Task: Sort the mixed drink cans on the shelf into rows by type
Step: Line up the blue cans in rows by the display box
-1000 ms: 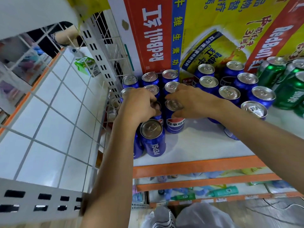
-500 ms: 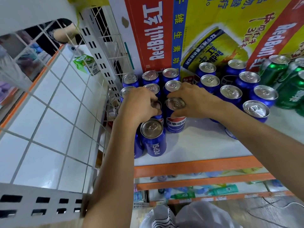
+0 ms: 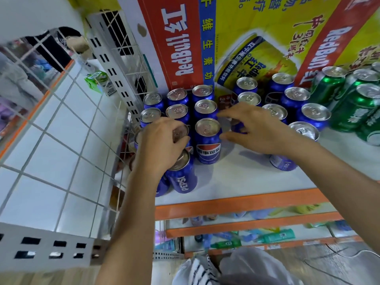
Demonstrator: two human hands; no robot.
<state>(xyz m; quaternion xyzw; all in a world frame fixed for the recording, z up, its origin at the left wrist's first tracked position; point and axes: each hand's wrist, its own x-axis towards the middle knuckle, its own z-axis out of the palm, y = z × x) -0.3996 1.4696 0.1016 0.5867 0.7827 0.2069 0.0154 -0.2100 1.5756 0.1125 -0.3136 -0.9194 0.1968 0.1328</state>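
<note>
Nearest me, at the orange lip of the shelf (image 3: 226, 204), the front can (image 3: 183, 177) stands upright with PEPSI down its side. Just behind it my left hand (image 3: 160, 145) curls over the covered can (image 3: 182, 131), fingertips hooked on its lid and rim. I cannot see the palm side of that grip.

Beside it stands the logo can (image 3: 207, 149), upright and in line with the two blue lids behind it. My right hand (image 3: 265, 132) is spread and holds nothing. Its thumb is at this can's right wall, and the forefinger points towards the next lid back.

I judge these cans to be full, so they are fairly heavy for their size, with stiff but thin walls and a smooth, slippery skin. A hard squeeze would dent them, and a push near the top would tip them. I would grip round the body just under the rim, or slide them from low down.

Further right, more blue cans (image 3: 275, 112) stand loosely, not yet in straight rows. The green cans (image 3: 349, 108) lean in a bunch beyond them. A Red Bull carton (image 3: 185, 48) closes the back.
</note>
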